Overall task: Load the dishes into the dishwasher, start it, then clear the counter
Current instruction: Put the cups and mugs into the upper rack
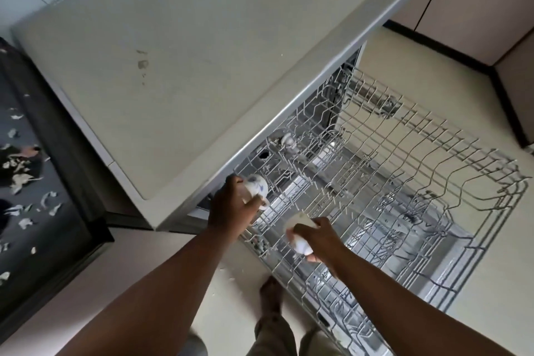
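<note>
— Where do we stand with the loading?

— We have the dishwasher's upper rack (404,170) pulled all the way out, and it looks nearly bare. Our left hand (234,205) grips a small white cup (257,186) with a blue pattern, right at the rack's near-left corner, just under the edge of the counter (173,66). Our right hand (315,235) is wrapped around a second white cup (299,240), over the rack's near side.

— How tight are the grips?

— Both hands have their fingers curled around their cups, neither one spread apart. Whether either cup already touches the wires, we cannot tell — the hands cover the contact.

— So what makes this step go well?

— We'd judge it best to turn each cup mouth down and seat it between the prongs so it leans steadily and cannot tip when the rack slides in. We should keep the two cups apart from one another so they don't knock. The left one sits very close to the counter's edge, so we lower it carefully there.

— And the rest of the task?

— Early, by our reckoning: little is loaded, the machine isn't started, and the counter shows only stains and a few scraps.
</note>
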Action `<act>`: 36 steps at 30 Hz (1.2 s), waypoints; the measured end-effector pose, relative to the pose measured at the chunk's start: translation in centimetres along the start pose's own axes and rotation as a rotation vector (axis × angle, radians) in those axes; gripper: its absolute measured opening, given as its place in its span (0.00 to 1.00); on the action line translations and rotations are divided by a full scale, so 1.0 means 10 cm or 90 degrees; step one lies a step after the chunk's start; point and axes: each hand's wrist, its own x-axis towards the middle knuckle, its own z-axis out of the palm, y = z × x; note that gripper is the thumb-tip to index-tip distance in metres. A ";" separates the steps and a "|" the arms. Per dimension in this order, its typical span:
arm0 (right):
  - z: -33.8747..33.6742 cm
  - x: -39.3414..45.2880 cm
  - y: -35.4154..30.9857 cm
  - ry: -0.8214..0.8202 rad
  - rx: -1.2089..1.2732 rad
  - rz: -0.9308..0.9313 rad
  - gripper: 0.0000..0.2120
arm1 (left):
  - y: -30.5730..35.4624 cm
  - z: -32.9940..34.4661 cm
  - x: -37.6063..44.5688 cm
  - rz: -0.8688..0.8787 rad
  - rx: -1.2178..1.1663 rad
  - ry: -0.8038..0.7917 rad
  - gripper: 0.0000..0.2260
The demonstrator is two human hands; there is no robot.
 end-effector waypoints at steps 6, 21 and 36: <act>-0.01 0.08 0.00 0.043 0.007 0.001 0.23 | 0.08 -0.14 0.01 -0.039 -0.082 0.050 0.15; 0.05 0.46 -0.42 0.206 -0.153 -0.147 0.35 | 0.53 0.14 0.51 -0.054 -0.095 -0.002 0.26; 0.32 0.91 -0.68 0.244 -0.487 -0.198 0.36 | 0.46 0.50 0.89 -0.048 0.117 0.005 0.26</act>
